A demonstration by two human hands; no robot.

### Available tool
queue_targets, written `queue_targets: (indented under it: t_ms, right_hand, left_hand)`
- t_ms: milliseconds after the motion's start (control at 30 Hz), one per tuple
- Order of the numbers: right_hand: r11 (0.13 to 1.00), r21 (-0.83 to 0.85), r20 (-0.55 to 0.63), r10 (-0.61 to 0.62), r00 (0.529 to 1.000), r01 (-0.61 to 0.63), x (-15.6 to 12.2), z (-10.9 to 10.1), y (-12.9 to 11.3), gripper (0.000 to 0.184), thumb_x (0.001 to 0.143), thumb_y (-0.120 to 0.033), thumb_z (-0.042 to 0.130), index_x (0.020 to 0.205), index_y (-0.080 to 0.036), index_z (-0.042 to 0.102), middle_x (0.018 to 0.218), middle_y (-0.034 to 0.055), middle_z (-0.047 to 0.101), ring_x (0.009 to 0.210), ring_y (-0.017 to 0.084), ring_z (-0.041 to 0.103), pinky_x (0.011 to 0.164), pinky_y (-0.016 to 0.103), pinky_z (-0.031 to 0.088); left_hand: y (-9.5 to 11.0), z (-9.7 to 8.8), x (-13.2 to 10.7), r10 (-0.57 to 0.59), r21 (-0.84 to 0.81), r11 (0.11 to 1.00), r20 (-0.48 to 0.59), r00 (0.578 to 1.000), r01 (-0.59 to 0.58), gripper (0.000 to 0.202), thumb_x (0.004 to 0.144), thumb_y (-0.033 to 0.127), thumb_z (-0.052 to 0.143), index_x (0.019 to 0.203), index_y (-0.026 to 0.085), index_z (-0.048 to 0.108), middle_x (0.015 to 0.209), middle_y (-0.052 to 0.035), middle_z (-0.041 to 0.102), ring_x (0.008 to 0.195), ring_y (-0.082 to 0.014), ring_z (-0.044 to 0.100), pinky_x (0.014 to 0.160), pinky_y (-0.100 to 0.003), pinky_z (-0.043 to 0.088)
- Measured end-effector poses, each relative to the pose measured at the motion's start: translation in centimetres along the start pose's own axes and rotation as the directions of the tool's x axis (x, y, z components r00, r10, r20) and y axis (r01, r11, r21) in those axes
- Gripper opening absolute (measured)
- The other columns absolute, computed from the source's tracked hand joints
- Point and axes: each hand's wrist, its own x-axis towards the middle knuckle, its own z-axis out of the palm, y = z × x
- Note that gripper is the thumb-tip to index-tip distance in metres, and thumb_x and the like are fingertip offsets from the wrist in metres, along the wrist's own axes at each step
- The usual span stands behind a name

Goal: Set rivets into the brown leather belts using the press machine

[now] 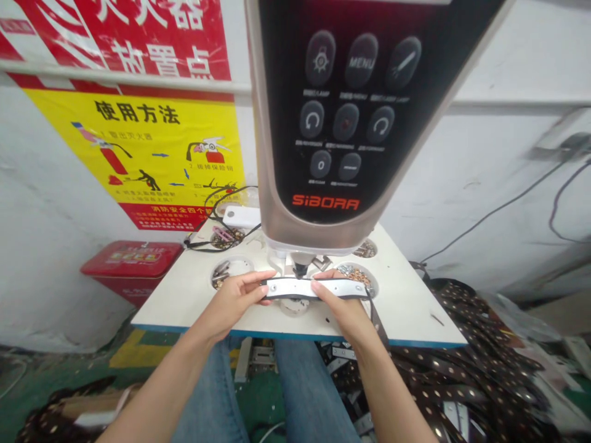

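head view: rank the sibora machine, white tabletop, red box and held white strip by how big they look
1. Sibora machine, looming close to the camera
2. White tabletop
3. Red box
4. Held white strip

White-faced dark strap [295, 288], nearly level

Overall bright, light soft and fairly even; source out of view. Control panel [339, 144] dark, reddish tint near top; tiny print beneath buttons [362, 52] blurred past reading. Left of panel, small lettering on yellow poster [159, 166] soft. Right of panel, white wall [462, 160] pale, wall fitting [561, 141] smeared. Below panel, white strip [295, 287] bright; farther below, floor [263, 384] dimmer. Wide-angle stretch toward edges, forearms [161, 375] elongated.
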Motion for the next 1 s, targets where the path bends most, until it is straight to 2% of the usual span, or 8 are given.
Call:
queue_targets:
  t_ms: [167, 300, 467, 567, 667, 767, 900, 1000]
  right_hand:
    - [0.997, -0.053, -0.001, -0.048, 0.999, 0.048, -0.2, -0.4, 0.3, 0.024, 0.077, -0.044, 0.067, 0.087, -0.022, 0.061, 0.085, 0.0014, 0.061, 0.083, 0.021, 0.057, 0.077, 0.034, 0.044]
    - [0.999, -0.025, 0.008, -0.034, 0.999, 0.034, 0.0, -0.3, 0.4, 0.023, 0.077, -0.042, 0.067, 0.087, -0.022, 0.061, 0.083, 0.0009, 0.061, 0.08, 0.02, 0.056, 0.075, 0.033, 0.043]
    - [0.978, 0.161, -0.145, -0.106, 0.984, 0.13, -1.1, 0.8, 0.0, 0.023, 0.074, -0.041, 0.07, 0.085, -0.023, 0.06, 0.081, -0.0001, 0.06, 0.078, 0.019, 0.056, 0.073, 0.032, 0.043]
    - [0.973, 0.213, -0.068, -0.073, 0.995, 0.086, -2.8, 1.0, -0.3, 0.027, 0.073, -0.044, 0.072, 0.086, -0.023, 0.06, 0.077, -0.0013, 0.059, 0.07, 0.018, 0.055, 0.066, 0.03, 0.043]
    - [0.994, 0.1, -0.001, -0.046, 0.999, 0.046, -3.8, 0.3, -0.4, 0.025, 0.074, -0.042, 0.073, 0.081, -0.022, 0.06, 0.073, -0.0012, 0.06, 0.068, 0.017, 0.054, 0.063, 0.029, 0.042]
    - [0.997, 0.012, -0.056, -0.081, 0.995, 0.082, -3.2, -0.8, -0.2, 0.023, 0.074, -0.041, 0.072, 0.079, -0.022, 0.06, 0.073, -0.0011, 0.059, 0.069, 0.018, 0.053, 0.065, 0.03, 0.041]
    - [0.995, 0.023, -0.127, -0.088, 0.988, 0.092, -1.3, -1.8, 0.4, 0.021, 0.072, -0.037, 0.072, 0.082, -0.023, 0.06, 0.081, -0.0003, 0.058, 0.079, 0.021, 0.053, 0.073, 0.033, 0.041]
    - [0.996, -0.021, -0.126, -0.092, 0.988, 0.09, -0.8, -2.0, 0.9, 0.018, 0.073, -0.035, 0.07, 0.082, -0.023, 0.06, 0.083, -0.0003, 0.057, 0.084, 0.022, 0.052, 0.077, 0.034, 0.039]
  left_hand:
    - [-0.3, 0.3, 0.2, -0.013, -0.028, 1.0, -0.009, 1.0, 0.013, 0.051, 0.068, 0.032, 0.073, 0.115, 0.012, 0.068, 0.115, -0.0097, 0.069, 0.094, -0.0231, 0.065, 0.073, -0.029, 0.057]
    - [-0.4, 0.3, 0.4, -0.037, -0.066, 0.997, -0.02, 0.999, 0.036, 0.052, 0.066, 0.032, 0.076, 0.113, 0.011, 0.068, 0.101, -0.0089, 0.071, 0.085, -0.0204, 0.065, 0.071, -0.029, 0.058]
    - [0.7, 0.8, -0.8, 0.002, -0.15, 0.989, -0.074, 0.997, -0.013, 0.046, 0.063, 0.034, 0.081, 0.102, 0.013, 0.069, 0.085, -0.0043, 0.069, 0.079, -0.0173, 0.064, 0.066, -0.025, 0.058]
    - [1.0, 1.2, -2.4, -0.026, -0.174, 0.985, -0.088, 0.996, 0.01, 0.042, 0.064, 0.038, 0.081, 0.096, 0.014, 0.069, 0.08, -0.0034, 0.069, 0.077, -0.0171, 0.064, 0.067, -0.027, 0.059]
    - [0.7, 1.6, -3.1, -0.091, -0.182, 0.98, -0.072, 0.993, 0.076, 0.042, 0.066, 0.042, 0.079, 0.097, 0.015, 0.07, 0.087, -0.0044, 0.07, 0.081, -0.0178, 0.065, 0.071, -0.028, 0.059]
    - [0.5, 2.0, -2.0, -0.064, -0.146, 0.988, -0.054, 0.996, 0.055, 0.041, 0.066, 0.042, 0.077, 0.095, 0.013, 0.071, 0.094, -0.0063, 0.071, 0.086, -0.0199, 0.065, 0.072, -0.028, 0.059]
    - [0.3, 2.7, 0.5, -0.014, -0.115, 0.993, -0.06, 0.998, 0.007, 0.039, 0.064, 0.037, 0.075, 0.093, 0.011, 0.072, 0.088, -0.0079, 0.073, 0.082, -0.0208, 0.065, 0.069, -0.029, 0.058]
    - [-0.1, 3.1, 1.5, -0.016, -0.135, 0.991, -0.067, 0.998, 0.007, 0.037, 0.064, 0.035, 0.073, 0.091, 0.01, 0.073, 0.084, -0.0079, 0.073, 0.079, -0.0206, 0.066, 0.067, -0.029, 0.058]
